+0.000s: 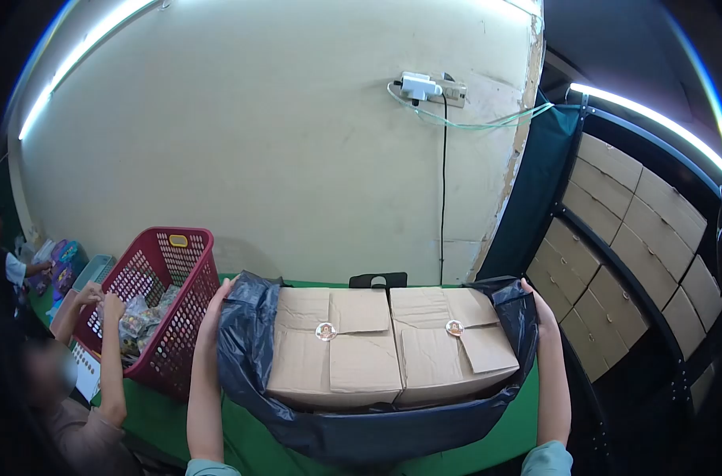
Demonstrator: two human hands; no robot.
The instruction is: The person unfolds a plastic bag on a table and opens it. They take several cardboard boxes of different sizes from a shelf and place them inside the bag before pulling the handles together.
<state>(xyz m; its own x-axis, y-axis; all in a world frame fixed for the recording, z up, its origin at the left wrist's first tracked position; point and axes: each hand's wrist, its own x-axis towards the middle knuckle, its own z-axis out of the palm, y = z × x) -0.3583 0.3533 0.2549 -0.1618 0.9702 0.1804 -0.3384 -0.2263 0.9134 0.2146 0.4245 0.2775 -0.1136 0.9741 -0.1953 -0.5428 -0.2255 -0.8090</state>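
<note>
A dark plastic bag [361,436] stands on the green table, its mouth spread wide around two brown cardboard boxes. The left box [361,361] and the right box [432,349] sit side by side, flaps folded over, each with a small round sticker. My left hand [220,297] is closed on the bag's left rim, the fingers partly hidden by the plastic. On the opposite side, my right hand [542,309] grips the right rim, with fingertips over the edge.
A maroon basket [170,361] holding clear packets stands left on the green table [242,432]; a co-worker's hands [103,300] are raised beside it. Cardboard boxes [615,230] fill a rack at right. A black cord [443,198] hangs from a wall socket.
</note>
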